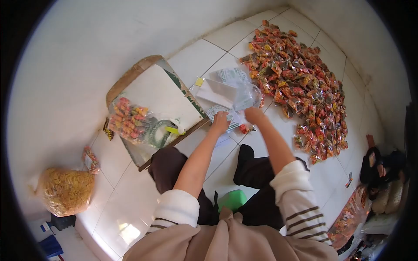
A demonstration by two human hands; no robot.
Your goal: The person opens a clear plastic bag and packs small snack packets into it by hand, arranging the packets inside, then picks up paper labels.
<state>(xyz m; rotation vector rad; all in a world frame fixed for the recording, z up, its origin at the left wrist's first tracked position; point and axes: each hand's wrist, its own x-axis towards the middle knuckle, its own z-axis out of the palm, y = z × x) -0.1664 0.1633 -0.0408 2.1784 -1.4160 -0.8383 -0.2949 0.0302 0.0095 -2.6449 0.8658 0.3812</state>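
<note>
My left hand (221, 123) is down at a stack of printed clear plastic bags (233, 122) on the tiled floor, its fingers curled on the edge of the printed plastic. Just to the right, my right hand (254, 116) is closed at the lower edge of a clear plastic bag (247, 96) that puffs up above it. A white paper piece (216, 93) lies beside that bag, with more green-printed plastic (234, 75) behind. A small red-and-orange snack packet (245, 128) is on the floor below my hands. My fingertips are too small to make out fully.
A large heap of small snack packets (300, 87) spreads at the right. On the left, a wood-edged board (163, 93) bears a filled bag of packets (128, 119) and a tape roll (160, 132). A big yellowish sack (65, 191) stands far left; another person's foot (370, 140) shows far right.
</note>
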